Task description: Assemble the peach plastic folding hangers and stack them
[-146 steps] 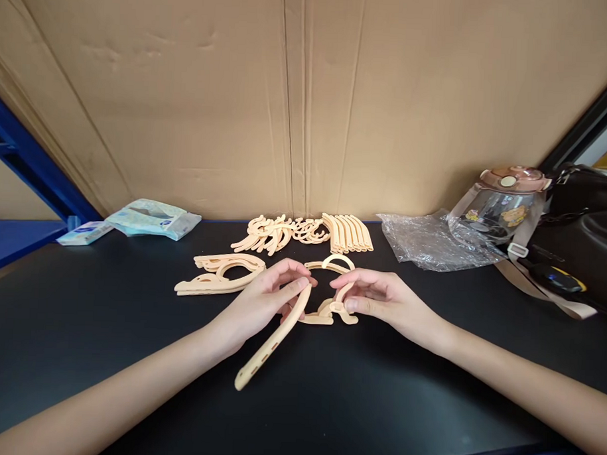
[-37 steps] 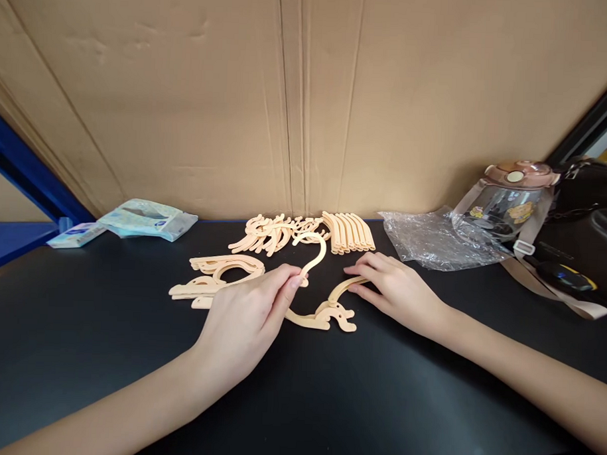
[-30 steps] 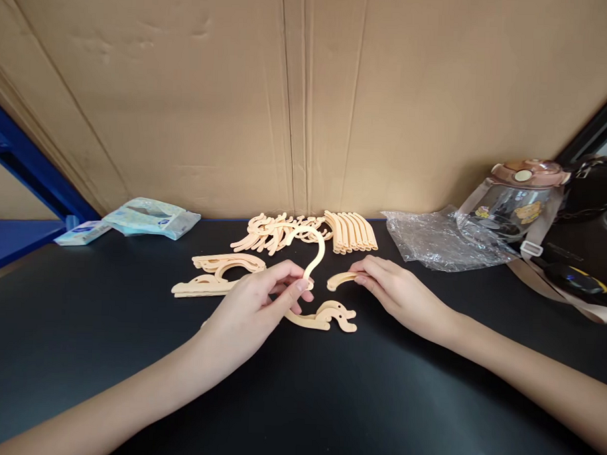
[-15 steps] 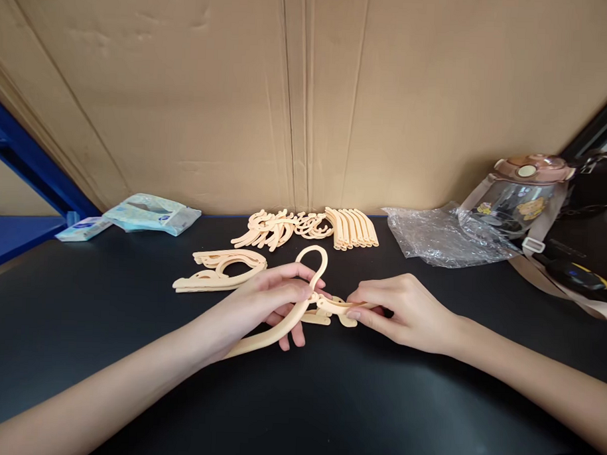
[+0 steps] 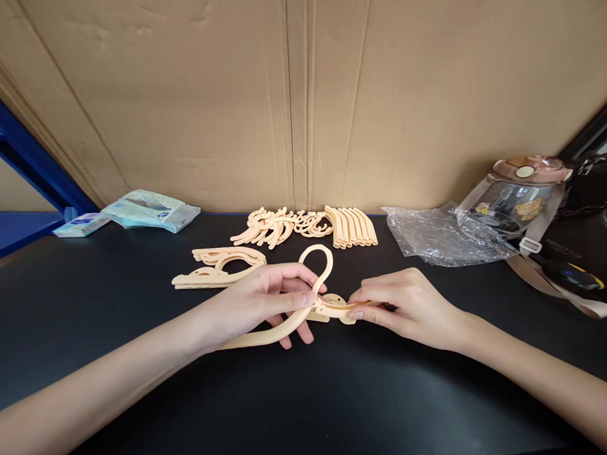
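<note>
My left hand (image 5: 261, 304) is closed round a peach plastic hanger piece (image 5: 316, 270). Its hook loops upward and its long arm runs down-left under my palm. My right hand (image 5: 409, 307) pinches a short curved peach piece (image 5: 341, 308) and presses its end against the hanger's centre joint. Both hands meet just above the black tabletop (image 5: 297, 400). More peach parts lie partly hidden beneath the joint.
Assembled folded hangers (image 5: 217, 267) lie to the left. Loose peach parts (image 5: 303, 227) line the cardboard wall. Tissue packs (image 5: 149, 209) sit far left. Crumpled clear plastic (image 5: 437, 235), a lidded bottle (image 5: 516, 195) and a dark bag (image 5: 585, 224) are on the right.
My right hand picked up the short curved piece and brought it left to the hanger's joint. My left hand lowered the hooked piece so its arm points down-left.
</note>
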`<state>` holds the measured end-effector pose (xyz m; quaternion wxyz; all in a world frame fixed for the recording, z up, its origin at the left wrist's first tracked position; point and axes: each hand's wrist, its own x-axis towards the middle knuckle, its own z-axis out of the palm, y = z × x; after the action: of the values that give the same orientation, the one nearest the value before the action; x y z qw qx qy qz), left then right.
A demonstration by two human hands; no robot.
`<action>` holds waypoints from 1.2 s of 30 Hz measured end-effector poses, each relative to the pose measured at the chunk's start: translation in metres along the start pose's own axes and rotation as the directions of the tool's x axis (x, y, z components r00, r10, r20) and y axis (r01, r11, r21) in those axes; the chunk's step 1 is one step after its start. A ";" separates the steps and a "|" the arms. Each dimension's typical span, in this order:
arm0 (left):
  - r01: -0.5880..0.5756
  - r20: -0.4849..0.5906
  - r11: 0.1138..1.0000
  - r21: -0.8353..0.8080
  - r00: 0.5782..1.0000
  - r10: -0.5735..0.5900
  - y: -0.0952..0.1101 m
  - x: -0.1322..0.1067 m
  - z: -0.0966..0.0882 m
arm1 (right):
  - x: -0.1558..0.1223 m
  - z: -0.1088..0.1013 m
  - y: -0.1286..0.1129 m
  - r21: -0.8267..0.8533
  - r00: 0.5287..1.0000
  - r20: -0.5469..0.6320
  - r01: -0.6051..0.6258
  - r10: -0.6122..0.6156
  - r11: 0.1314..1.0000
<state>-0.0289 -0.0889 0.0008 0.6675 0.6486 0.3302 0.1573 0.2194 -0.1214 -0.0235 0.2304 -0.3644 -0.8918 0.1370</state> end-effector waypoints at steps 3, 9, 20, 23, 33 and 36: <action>-0.036 -0.051 0.999 0.027 0.998 0.037 -0.003 0.000 0.003 | 0.000 -0.001 -0.002 -0.002 1.000 0.005 -0.016 0.016 1.000; -0.035 -0.187 0.993 0.114 0.981 0.056 -0.004 0.001 0.011 | 0.001 0.000 -0.002 -0.050 0.999 0.018 -0.044 0.045 0.998; -0.050 -0.203 0.997 0.056 0.977 0.061 -0.005 0.000 0.008 | 0.001 0.001 -0.001 -0.057 0.998 -0.023 -0.051 0.050 0.997; -0.007 -0.184 1.000 0.012 0.983 0.009 -0.003 0.000 0.007 | 0.001 0.001 0.001 -0.047 0.998 -0.009 -0.063 0.063 0.997; 0.029 -0.058 0.999 0.025 0.998 -0.027 0.001 0.000 0.003 | 0.000 -0.001 -0.002 -0.049 0.999 0.016 -0.043 0.044 0.998; 0.029 -0.013 0.997 0.068 1.000 -0.028 0.004 0.000 0.002 | -0.001 0.000 -0.002 -0.057 0.999 0.017 -0.034 0.035 0.998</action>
<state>-0.0269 -0.0900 0.0043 0.6454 0.6650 0.3486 0.1402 0.2189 -0.1238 -0.0226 0.2097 -0.3848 -0.8910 0.1189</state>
